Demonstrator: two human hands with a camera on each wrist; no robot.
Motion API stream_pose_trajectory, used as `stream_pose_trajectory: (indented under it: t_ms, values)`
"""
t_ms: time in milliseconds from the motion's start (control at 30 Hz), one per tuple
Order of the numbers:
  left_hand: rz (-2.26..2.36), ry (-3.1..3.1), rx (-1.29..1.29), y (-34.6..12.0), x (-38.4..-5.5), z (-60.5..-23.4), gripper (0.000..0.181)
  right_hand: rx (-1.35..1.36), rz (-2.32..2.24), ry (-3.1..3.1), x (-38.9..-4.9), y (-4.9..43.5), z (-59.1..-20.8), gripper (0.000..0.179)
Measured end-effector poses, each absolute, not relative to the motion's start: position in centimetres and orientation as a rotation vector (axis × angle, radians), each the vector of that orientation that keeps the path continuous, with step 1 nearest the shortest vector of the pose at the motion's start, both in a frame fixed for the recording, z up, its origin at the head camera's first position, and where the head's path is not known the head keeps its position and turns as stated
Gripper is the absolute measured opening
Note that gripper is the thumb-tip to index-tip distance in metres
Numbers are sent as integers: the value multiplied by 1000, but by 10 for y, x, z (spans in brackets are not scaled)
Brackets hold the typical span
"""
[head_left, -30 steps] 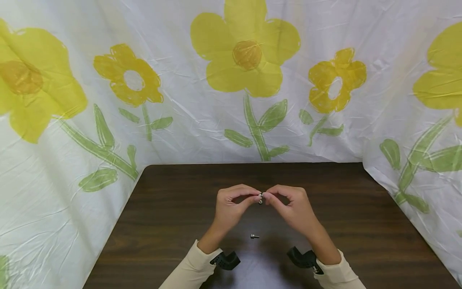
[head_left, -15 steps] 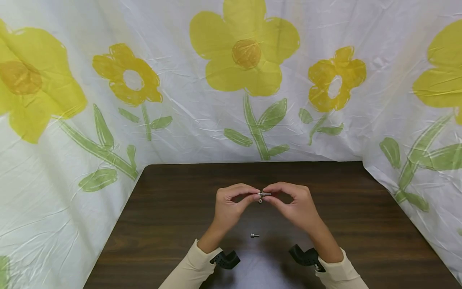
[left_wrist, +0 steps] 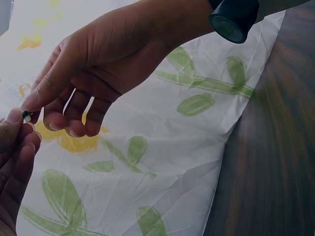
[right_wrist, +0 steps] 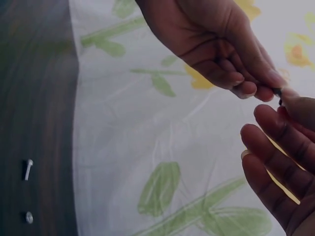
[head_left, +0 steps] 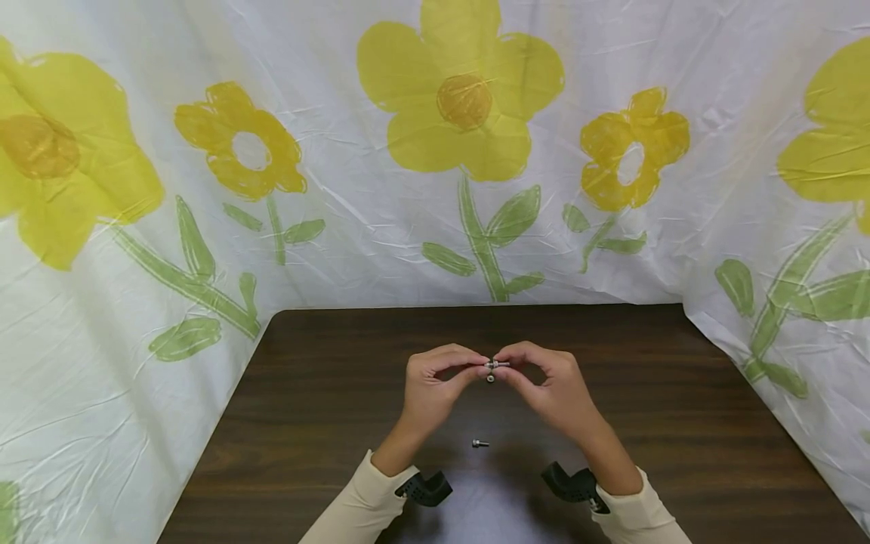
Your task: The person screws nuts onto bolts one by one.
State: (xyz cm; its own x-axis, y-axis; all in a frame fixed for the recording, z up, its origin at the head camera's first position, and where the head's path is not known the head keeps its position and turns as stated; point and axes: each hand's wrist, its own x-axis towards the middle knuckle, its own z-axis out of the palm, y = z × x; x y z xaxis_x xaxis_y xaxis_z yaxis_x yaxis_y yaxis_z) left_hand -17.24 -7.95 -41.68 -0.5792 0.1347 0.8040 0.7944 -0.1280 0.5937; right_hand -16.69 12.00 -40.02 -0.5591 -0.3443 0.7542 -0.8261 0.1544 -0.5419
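Observation:
In the head view my left hand pinches a small metal bolt near its head between thumb and forefinger. The shaft points right, level above the table, with what looks like a small nut on it. My right hand has its thumb and forefinger around the nut and shaft, fingertips almost meeting those of the left. In the right wrist view the other right fingers stand loosely spread, while the left hand has its spare fingers curled. Fingertips largely cover the pieces in both wrist views.
A second bolt lies on the dark wooden table nearer the body. Another nut rests close to that bolt in the right wrist view. A white flowered cloth hangs behind and beside the table.
My right fingertips have parted slightly from their earlier tight pinch, so the bolt's shaft now shows between them. The left hand has stayed in place.

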Motion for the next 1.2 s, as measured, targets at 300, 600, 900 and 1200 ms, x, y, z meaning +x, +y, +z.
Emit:
stream_pose_trajectory:
  t_ms: [300,600,900,1200]
  values:
    - [-1757,-1657,-1039,-80,-172,-417,17,1068,1452,-2037,-165,116,-403,23]
    - [-1751,-1645,-1063,-78,-173,-419,18,963,1428,-2097,-163,112,-403,35]
    - [-1740,-1664,-1018,-78,-173,-419,17,1062,1486,-1976,-166,123,-399,29]
    - [-1736,-1643,-1045,-79,-174,-419,17,1112,1462,-1965,-168,123,-399,36]
